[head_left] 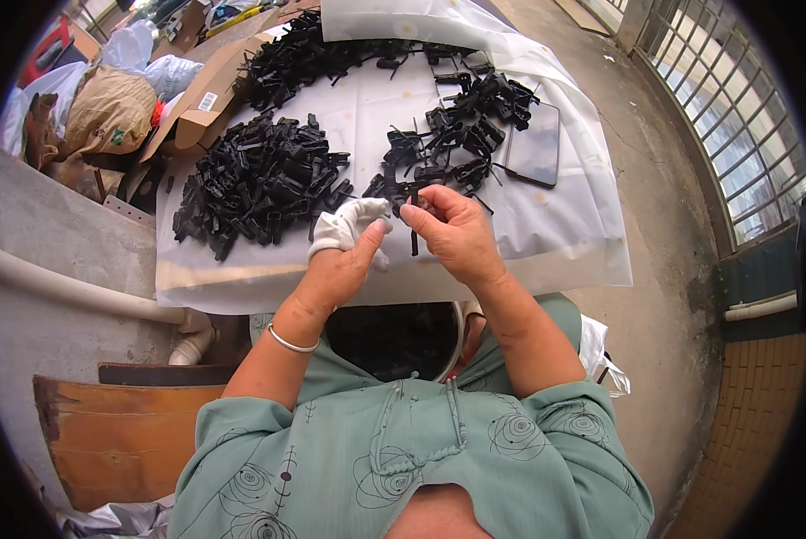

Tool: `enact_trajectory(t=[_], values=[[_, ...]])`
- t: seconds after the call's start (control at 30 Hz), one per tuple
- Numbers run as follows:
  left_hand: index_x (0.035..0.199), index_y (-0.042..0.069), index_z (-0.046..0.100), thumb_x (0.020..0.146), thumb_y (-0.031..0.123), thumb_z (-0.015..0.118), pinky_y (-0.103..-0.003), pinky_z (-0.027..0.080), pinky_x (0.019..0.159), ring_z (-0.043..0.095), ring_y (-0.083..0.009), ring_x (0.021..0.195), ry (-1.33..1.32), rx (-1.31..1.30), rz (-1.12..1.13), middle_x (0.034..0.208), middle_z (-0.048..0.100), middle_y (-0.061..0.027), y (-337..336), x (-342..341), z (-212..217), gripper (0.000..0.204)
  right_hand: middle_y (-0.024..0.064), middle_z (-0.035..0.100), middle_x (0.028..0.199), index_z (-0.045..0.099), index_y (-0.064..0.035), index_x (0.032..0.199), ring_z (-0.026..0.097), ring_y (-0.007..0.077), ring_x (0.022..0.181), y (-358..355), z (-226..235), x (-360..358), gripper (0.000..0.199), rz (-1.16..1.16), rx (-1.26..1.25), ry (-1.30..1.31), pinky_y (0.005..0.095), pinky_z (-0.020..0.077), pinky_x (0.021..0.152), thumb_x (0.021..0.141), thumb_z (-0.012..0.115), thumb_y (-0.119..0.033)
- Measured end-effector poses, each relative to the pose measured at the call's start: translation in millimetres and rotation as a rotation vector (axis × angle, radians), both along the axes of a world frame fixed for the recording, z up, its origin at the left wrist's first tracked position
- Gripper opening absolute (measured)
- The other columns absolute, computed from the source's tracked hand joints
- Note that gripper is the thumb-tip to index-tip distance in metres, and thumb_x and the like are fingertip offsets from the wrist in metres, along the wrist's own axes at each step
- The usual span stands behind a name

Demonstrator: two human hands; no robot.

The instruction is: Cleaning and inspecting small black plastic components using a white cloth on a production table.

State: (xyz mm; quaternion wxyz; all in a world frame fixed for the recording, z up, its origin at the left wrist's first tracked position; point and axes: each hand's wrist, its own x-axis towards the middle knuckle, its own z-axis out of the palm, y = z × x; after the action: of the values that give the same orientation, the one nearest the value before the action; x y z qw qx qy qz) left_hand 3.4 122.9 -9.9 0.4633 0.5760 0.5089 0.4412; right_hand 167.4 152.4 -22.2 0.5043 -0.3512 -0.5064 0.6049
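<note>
My right hand (461, 235) pinches a small black plastic part (415, 241) between thumb and fingers, its narrow end pointing down. Close beside it on the left, my left hand (345, 247) wears a white glove that leaves the thumb bare. Its fingers are curled toward the thumb, and whatever they hold is hidden. A large heap of black plastic parts (259, 180) lies on the table to the left of my hands. Beyond my right hand, a looser pile of similar black parts (466, 130) has several thin pieces sticking out.
White plastic sheeting (358, 99) covers the table (547, 260). A dark flat phone-like slab (536, 148) lies at its right side. Below the near edge, a round container (457, 346) sits between my knees. A cardboard box (210, 94) and bags (111, 108) stand at the far left.
</note>
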Motion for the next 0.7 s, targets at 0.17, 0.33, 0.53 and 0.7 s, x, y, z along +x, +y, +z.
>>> enact_trajectory(t=[0.17,0.33,0.53,0.7], values=[[0.107,0.002,0.051,0.089,0.018,0.056,-0.018,0.038,0.044,0.05,-0.0055,0.055,-0.484,-0.206,0.02,0.084,0.059,-0.0042,-0.4,6.1,-9.6,0.025,-0.0066,0.05,0.065,0.06,-0.0029,0.084,0.039,0.0022,0.055,-16.1,-7.0,-7.9,0.011,0.13,0.335,-0.181,0.0191,0.0326,0.048,0.082,0.066,-0.011],[0.107,0.002,0.051,0.088,0.014,0.056,-0.018,0.04,0.045,0.05,-0.0053,0.055,-0.448,-0.173,-0.006,0.082,0.058,-0.0032,-5.3,3.9,-7.1,0.023,-0.0061,0.047,0.062,0.057,-0.0025,0.079,0.038,0.002,0.055,-24.2,-3.3,-11.1,0.014,-0.151,0.59,-0.361,0.0205,0.0332,0.047,0.08,0.068,-0.012],[0.112,0.0,0.05,0.087,0.008,0.055,-0.019,0.044,0.052,0.052,-0.0051,0.061,-0.273,-0.054,-0.134,0.086,0.057,-0.0028,-18.3,3.6,5.6,0.026,-0.0065,0.047,0.064,0.055,-0.0044,0.075,0.037,0.0018,0.059,-15.5,-7.3,-6.4,0.022,0.094,0.017,-0.079,0.0187,0.0322,0.052,0.085,0.064,-0.022],[0.114,-0.002,0.05,0.085,0.004,0.056,-0.02,0.047,0.057,0.052,-0.0057,0.066,-0.166,-0.039,-0.029,0.087,0.057,-0.0029,-17.5,3.7,4.1,0.03,-0.0003,0.046,0.061,0.054,-0.0014,0.076,0.039,0.0072,0.057,-16.4,-2.8,0.4,0.023,0.088,0.297,-0.306,0.0237,0.036,0.052,0.09,0.054,-0.02]])
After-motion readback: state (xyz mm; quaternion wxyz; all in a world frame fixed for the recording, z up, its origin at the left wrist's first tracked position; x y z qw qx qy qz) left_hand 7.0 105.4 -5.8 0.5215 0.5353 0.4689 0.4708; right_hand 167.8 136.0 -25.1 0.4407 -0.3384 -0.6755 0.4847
